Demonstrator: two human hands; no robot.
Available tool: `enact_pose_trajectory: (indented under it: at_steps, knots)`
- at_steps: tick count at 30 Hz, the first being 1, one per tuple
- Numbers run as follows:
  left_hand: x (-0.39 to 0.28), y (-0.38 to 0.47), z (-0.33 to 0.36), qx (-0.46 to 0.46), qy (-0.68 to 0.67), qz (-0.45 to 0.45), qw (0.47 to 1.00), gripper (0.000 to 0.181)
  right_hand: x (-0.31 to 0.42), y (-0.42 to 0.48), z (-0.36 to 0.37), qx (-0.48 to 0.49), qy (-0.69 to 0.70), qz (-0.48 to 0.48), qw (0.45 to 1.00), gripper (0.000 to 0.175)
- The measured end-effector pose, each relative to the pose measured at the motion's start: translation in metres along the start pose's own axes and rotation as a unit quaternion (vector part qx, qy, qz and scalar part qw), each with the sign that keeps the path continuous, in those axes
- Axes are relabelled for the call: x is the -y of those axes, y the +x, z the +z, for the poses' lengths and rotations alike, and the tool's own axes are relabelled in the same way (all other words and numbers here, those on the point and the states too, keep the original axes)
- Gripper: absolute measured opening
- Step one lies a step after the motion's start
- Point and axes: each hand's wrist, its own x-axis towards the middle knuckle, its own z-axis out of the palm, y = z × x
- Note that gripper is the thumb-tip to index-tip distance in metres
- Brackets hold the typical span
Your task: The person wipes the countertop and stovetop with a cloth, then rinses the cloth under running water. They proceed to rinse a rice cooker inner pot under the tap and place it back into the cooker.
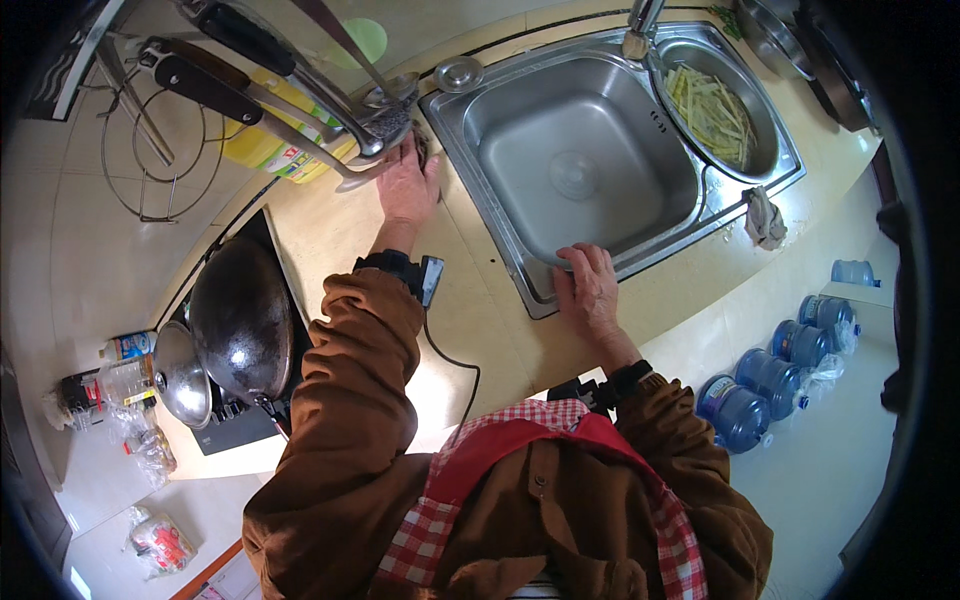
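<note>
My left hand (pixel 409 184) reaches over the counter between the sink and the wall, its fingers partly hidden behind hanging ladles. Near its fingertips is a brownish cloth or scrubber (pixel 421 142); whether the hand grips it I cannot tell. At the near corner of the stainless-steel sink (pixel 517 255), my right hand (pixel 589 289) rests on the rim with bent fingers and nothing visible in it. The large basin (pixel 574 176) holds no dishes. In the small oval basin (pixel 769 150), pale green vegetable strips (pixel 705 112) lie in a heap.
Ladles and a spatula (pixel 210 82) hang at upper left, before yellow detergent bottles (pixel 300 161). A black wok (pixel 244 322) and a metal lid (pixel 182 375) are on the stove. A crumpled rag (pixel 765 217) lies beside the sink. Blue water jugs (pixel 735 412) stand on the floor.
</note>
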Motion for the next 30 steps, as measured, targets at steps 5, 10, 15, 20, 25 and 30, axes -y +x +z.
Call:
enact_pose_trajectory:
  at_steps: [5, 10, 15, 20, 25, 30]
  knots:
    - [-0.003, 0.009, 0.002, 0.012, 0.078, -0.021, 0.997, 0.066, 0.001, 0.0, -0.001, 0.002, 0.005, -0.005, 1.0, 0.028]
    - [-0.014, -0.029, -0.014, 0.032, -0.005, 0.061, 0.998, 0.06, 0.004, 0.001, -0.002, 0.01, 0.001, 0.003, 1.0, 0.026]
    - [-0.031, -0.079, -0.036, 0.051, -0.075, 0.126, 0.988, 0.051, 0.005, 0.002, -0.003, 0.019, -0.003, 0.001, 1.0, 0.025]
    - [-0.051, -0.09, -0.037, -0.009, -0.061, 0.097, 0.993, 0.043, 0.002, 0.001, 0.0, 0.02, -0.002, 0.002, 1.0, 0.025]
    - [-0.049, -0.097, -0.051, -0.036, -0.162, 0.042, 0.985, 0.039, 0.001, 0.001, 0.001, 0.026, 0.0, 0.006, 1.0, 0.025]
    - [-0.047, -0.129, -0.074, -0.017, -0.221, 0.051, 0.974, 0.037, 0.012, 0.014, -0.008, 0.028, 0.021, -0.015, 0.999, 0.031]
